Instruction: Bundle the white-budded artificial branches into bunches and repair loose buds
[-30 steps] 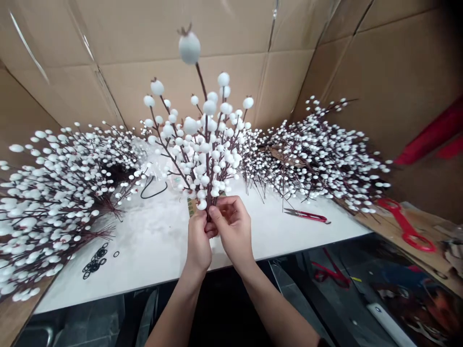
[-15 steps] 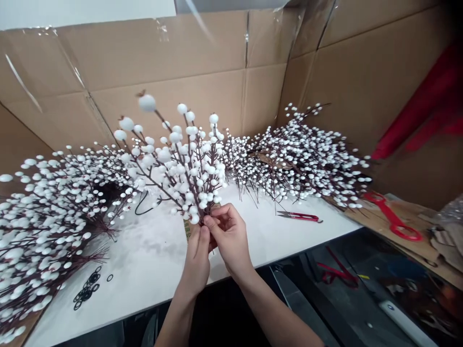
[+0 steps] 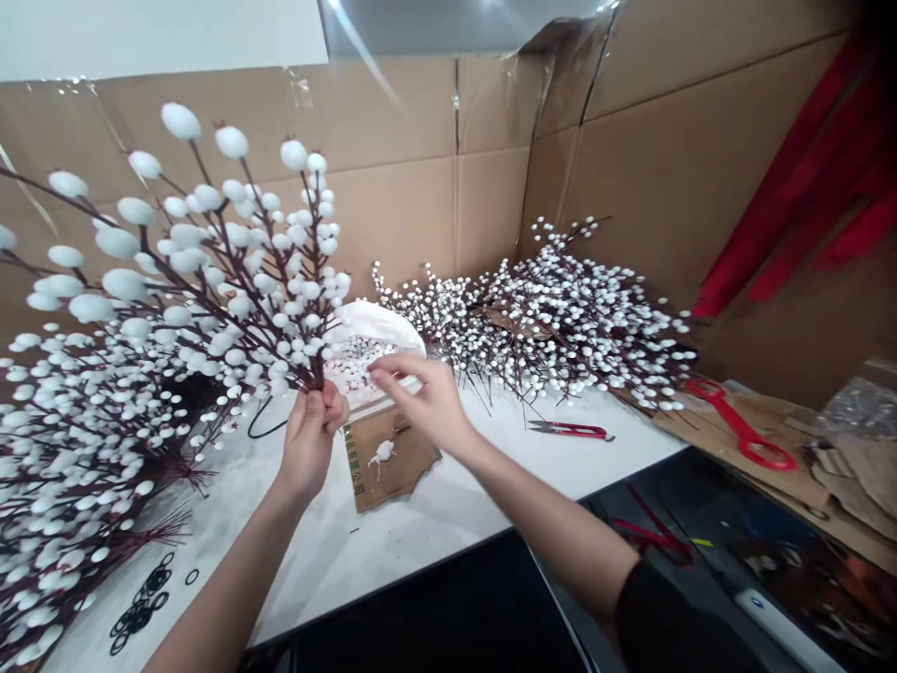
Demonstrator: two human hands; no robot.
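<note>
Grips a berry bunch (image 3: 238, 271) by the stems in the left hand (image 3: 308, 435). Holds the right hand (image 3: 427, 397) near a white container (image 3: 385, 318) and some cardboard (image 3: 413, 472), with red snips (image 3: 581, 431) lying on the white table (image 3: 448, 505).

Wearer's left hand (image 3: 308, 435) and right hand (image 3: 427, 402): both bare, with slender fingers. Left forearm (image 3: 231, 570): uncovered along its visible length, slim, narrowing to the wrist. Right forearm (image 3: 547, 523): of similar build, bare from wrist to around the elbow. Right sleeve (image 3: 673, 608): black, plain on its visible surface, matte in appearance; located off the near edge of the white table (image 3: 455, 505). Sleeve opening sits near the elbow. Fabric type and stitching cannot be determined. Dark area (image 3: 434, 608) just off the same table edge, between the forearms: cannot be confirmed as clothing.
</note>
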